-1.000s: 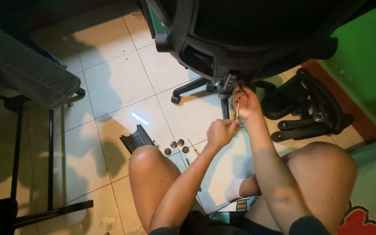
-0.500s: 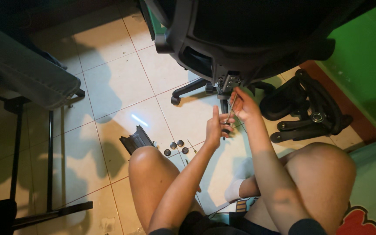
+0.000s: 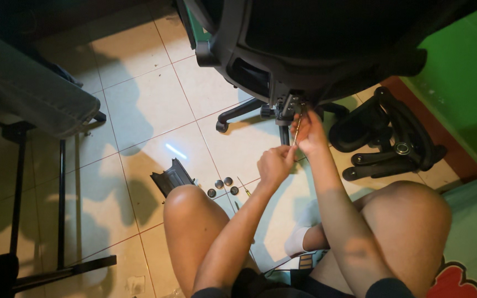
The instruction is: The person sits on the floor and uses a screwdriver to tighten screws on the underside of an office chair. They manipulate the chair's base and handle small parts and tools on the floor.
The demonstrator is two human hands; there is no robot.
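Near the centre of the frame, slightly right, the right hand (image 3: 310, 132) reaches up to the underside of a black office chair with a mesh seat (image 3: 316, 49), its fingers pinched around a thin, pale metal rod-like tool (image 3: 298, 124) that stands nearly upright with its top end at the chair's grey metal mechanism (image 3: 287, 106); what kind of tool it is cannot be made out, and its lower part is hidden by the fingers. Just below and to the left, the left hand (image 3: 274, 164) is curled into a loose fist close to the right hand's wrist side; whether it grips the tool's lower end or anything small is hidden by the knuckles. The chair fills the top of the frame and is cut off by the upper edge, its underside in deep shadow. Lower centre, on the pale tiled floor (image 3: 139, 99), lie three small dark round caps (image 3: 223, 185) beside a black ribbed plastic part (image 3: 172, 177), partly covered by the person's bare knee. At right, a black five-armed chair base (image 3: 393, 140) lies against a green wall (image 3: 465, 72). At left, a grey padded bench on a black metal frame (image 3: 28, 91) runs out of the frame.
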